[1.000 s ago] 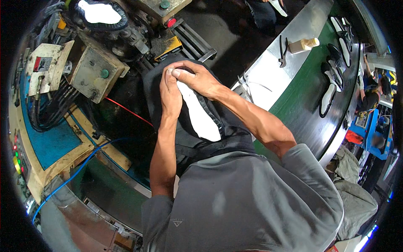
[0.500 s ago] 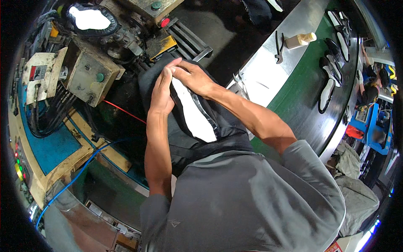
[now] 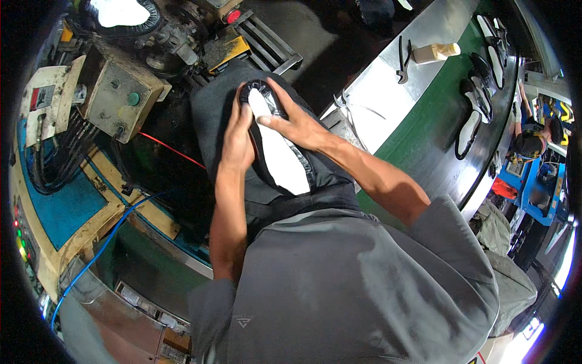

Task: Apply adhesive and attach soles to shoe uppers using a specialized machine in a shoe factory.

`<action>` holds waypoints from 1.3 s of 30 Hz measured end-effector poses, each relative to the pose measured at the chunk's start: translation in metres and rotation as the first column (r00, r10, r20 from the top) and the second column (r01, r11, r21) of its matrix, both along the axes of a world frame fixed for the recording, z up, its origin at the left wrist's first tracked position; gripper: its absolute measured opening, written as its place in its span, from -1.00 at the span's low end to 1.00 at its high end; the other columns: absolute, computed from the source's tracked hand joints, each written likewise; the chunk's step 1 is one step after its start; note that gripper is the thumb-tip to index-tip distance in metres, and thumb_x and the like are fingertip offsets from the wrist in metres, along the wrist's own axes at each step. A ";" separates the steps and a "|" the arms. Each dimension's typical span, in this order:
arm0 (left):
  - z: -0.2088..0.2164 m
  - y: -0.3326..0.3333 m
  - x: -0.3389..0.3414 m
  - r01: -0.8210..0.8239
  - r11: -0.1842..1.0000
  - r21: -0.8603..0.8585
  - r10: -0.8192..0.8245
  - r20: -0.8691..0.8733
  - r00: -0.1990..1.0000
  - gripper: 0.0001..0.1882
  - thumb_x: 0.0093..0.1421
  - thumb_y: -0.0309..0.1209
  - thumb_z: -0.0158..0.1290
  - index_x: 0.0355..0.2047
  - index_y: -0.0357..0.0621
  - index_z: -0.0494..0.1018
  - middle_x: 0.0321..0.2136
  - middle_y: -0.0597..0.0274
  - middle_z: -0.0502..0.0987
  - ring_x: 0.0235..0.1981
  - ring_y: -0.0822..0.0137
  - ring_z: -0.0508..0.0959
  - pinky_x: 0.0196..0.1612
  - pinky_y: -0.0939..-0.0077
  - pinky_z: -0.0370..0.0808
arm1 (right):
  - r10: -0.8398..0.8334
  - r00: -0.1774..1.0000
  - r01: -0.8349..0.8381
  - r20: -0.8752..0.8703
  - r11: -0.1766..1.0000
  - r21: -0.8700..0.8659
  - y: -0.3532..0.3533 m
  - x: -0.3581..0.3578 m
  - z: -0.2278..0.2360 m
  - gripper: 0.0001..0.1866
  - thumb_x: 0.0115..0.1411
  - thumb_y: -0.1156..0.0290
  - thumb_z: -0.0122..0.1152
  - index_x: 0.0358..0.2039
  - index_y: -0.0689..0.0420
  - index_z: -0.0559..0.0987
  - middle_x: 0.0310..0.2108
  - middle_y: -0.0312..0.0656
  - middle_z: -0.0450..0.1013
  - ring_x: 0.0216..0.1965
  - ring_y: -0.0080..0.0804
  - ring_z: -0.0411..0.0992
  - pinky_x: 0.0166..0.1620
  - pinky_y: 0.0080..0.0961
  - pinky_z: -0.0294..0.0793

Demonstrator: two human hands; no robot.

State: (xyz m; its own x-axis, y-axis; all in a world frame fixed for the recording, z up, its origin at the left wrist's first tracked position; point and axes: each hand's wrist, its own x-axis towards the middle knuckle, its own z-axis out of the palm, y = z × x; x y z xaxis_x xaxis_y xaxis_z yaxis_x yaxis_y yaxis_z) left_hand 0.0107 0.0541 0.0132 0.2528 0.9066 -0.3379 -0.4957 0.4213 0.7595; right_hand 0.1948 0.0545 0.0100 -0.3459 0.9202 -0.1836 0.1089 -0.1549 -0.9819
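A black shoe upper with a white insole (image 3: 282,158) lies sole-up on my lap, over a dark apron (image 3: 212,106). My left hand (image 3: 237,136) presses along its left edge near the toe. My right hand (image 3: 290,124) grips the toe end from the right, its fingers curled over the black rim. Both hands touch the shoe at its far end; the heel end points toward my body.
A worn machine with a metal control box (image 3: 118,100) and a red button (image 3: 231,16) stands to the left and ahead. On the right runs a green conveyor (image 3: 424,139) carrying several shoe uppers (image 3: 470,121). Pliers (image 3: 401,60) lie on its steel edge. Another person (image 3: 533,142) sits far right.
Both hands have stayed at the toe of the shoe, shifting slightly along its rim; more of the white insole shows now.
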 end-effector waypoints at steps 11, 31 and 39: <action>0.013 -0.028 0.021 -0.339 0.940 -0.034 0.320 -0.252 0.913 -0.27 0.53 -0.28 0.06 0.58 -0.27 0.06 0.42 -0.14 0.33 0.31 0.06 0.48 0.31 0.25 0.49 | -0.005 0.740 -0.333 0.673 0.866 0.372 -0.091 0.008 0.072 0.01 0.19 0.18 0.57 0.59 -0.21 0.22 0.57 0.29 -0.05 0.48 0.42 0.13 0.47 0.10 0.31; 0.129 0.313 -0.202 -0.373 0.902 0.217 0.368 0.065 0.927 -0.22 0.41 0.01 0.24 0.43 -0.20 0.27 0.25 0.03 0.51 0.20 0.13 0.54 0.29 0.06 0.48 | -0.224 0.719 -0.329 0.658 0.724 0.606 0.057 0.019 0.188 -0.20 0.11 0.32 0.54 0.41 -0.31 0.53 0.56 0.40 -0.07 0.29 0.42 0.33 0.31 0.16 0.46; 0.191 0.206 -0.196 -0.463 0.884 0.060 0.464 -0.229 0.856 -0.32 0.38 -0.03 0.14 0.28 -0.33 0.41 -0.03 -0.07 0.66 0.02 0.05 0.68 0.23 0.00 0.59 | -0.256 0.754 -0.441 0.604 0.484 0.756 0.221 -0.100 0.221 -0.08 0.06 0.36 0.53 0.45 -0.46 0.45 0.52 0.32 0.05 0.14 0.34 0.40 0.18 0.10 0.58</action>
